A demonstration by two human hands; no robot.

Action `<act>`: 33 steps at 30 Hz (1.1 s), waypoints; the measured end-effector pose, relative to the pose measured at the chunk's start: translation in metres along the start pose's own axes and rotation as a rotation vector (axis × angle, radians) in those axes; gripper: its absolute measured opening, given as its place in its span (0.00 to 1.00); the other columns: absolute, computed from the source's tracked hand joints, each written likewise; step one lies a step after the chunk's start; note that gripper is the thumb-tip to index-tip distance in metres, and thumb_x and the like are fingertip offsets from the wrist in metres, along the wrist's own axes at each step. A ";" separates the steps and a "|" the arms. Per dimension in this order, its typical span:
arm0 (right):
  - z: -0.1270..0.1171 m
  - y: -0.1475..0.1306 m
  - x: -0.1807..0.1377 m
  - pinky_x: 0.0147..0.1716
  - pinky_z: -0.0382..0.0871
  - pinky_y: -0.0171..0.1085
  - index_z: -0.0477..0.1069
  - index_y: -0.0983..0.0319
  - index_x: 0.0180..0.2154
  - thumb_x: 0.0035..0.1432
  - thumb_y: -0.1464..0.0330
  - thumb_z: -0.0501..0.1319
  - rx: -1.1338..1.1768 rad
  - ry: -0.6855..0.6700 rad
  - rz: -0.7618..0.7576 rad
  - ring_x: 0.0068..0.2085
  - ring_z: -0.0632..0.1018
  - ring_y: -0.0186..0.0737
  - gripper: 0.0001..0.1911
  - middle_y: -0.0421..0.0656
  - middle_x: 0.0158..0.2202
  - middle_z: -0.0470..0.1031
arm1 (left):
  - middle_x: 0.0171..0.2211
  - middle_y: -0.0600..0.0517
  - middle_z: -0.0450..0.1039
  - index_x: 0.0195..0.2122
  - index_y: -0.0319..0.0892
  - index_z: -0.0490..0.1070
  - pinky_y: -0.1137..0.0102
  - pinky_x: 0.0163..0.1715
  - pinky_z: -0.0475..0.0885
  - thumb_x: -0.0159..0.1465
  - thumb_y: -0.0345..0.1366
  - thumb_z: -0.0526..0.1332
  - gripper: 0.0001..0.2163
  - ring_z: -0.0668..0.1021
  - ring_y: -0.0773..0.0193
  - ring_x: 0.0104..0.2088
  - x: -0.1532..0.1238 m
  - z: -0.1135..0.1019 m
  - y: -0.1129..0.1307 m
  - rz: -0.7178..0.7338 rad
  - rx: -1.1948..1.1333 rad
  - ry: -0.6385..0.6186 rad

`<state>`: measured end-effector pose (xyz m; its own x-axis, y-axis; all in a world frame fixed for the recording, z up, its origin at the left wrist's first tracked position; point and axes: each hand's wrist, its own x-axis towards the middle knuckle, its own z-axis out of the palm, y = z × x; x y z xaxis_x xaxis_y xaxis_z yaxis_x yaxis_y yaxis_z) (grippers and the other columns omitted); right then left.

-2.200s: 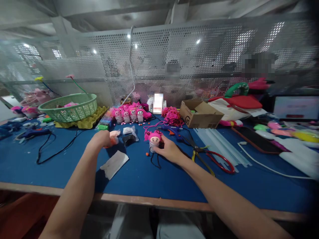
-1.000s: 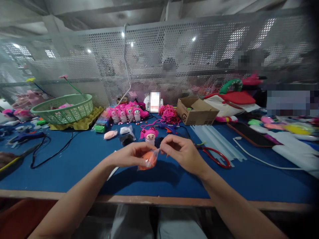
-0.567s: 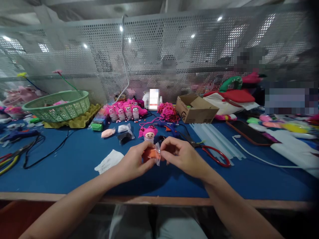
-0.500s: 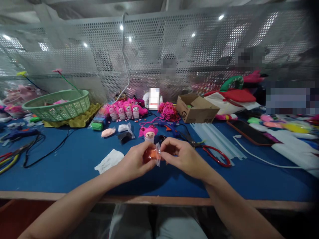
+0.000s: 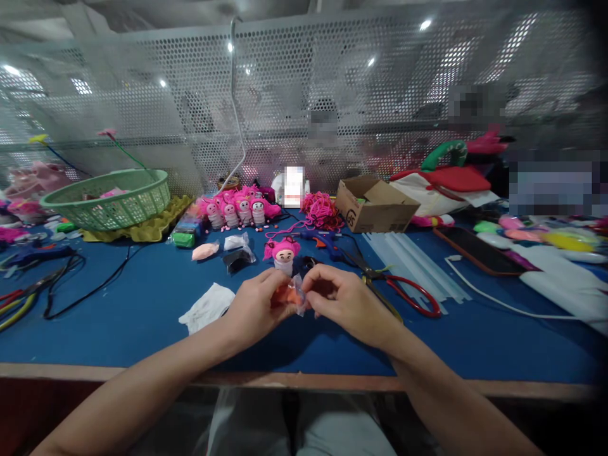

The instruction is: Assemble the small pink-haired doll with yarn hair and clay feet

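Observation:
A small clear plastic packet with orange clay-like material (image 5: 287, 294) is held in my left hand (image 5: 259, 304), thumb and fingers closed around it. At the packet's clear right end, my right hand (image 5: 344, 304) has thumb and forefinger pinched together on the plastic edge. Just beyond my hands stands a doll (image 5: 284, 254) with pink yarn hair, a painted face and a white wrapped body. A crumpled white tissue (image 5: 208, 308) lies left of my left hand. Packets of peach (image 5: 205, 251), white and black material (image 5: 239, 259) rest farther back.
Red-handled scissors (image 5: 413, 294) and translucent glue sticks (image 5: 411, 266) lie to the right, near a phone (image 5: 479, 251). Behind are several pink dolls (image 5: 237, 212), pink yarn (image 5: 323, 210), a cardboard box (image 5: 377, 209) and a blue glue gun (image 5: 325, 244). A green basket (image 5: 107, 202) stands left.
Both hands stay almost in place around the orange packet. Its clear plastic end looks more crumpled and bent between my fingers.

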<state>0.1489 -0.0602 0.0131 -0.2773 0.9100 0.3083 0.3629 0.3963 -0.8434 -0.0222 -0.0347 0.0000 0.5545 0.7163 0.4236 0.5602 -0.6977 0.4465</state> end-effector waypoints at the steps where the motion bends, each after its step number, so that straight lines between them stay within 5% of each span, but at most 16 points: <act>1: 0.000 0.000 0.000 0.26 0.67 0.31 0.67 0.62 0.27 0.48 0.76 0.54 -0.024 0.007 -0.008 0.26 0.72 0.31 0.06 0.39 0.26 0.71 | 0.24 0.55 0.63 0.30 0.40 0.64 0.76 0.23 0.60 0.54 0.37 0.60 0.07 0.66 0.71 0.24 0.000 0.000 0.000 -0.005 0.007 0.004; 33: 0.002 0.003 -0.001 0.25 0.61 0.32 0.71 0.62 0.26 0.51 0.72 0.57 -0.392 0.053 -0.220 0.25 0.69 0.32 0.05 0.40 0.23 0.67 | 0.28 0.51 0.66 0.33 0.40 0.64 0.73 0.26 0.63 0.56 0.38 0.56 0.08 0.69 0.67 0.27 -0.003 -0.002 -0.003 0.026 0.164 -0.026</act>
<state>0.1485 -0.0602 0.0097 -0.3437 0.7998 0.4921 0.6128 0.5881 -0.5279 -0.0267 -0.0349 -0.0006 0.5852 0.6986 0.4116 0.6369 -0.7102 0.3000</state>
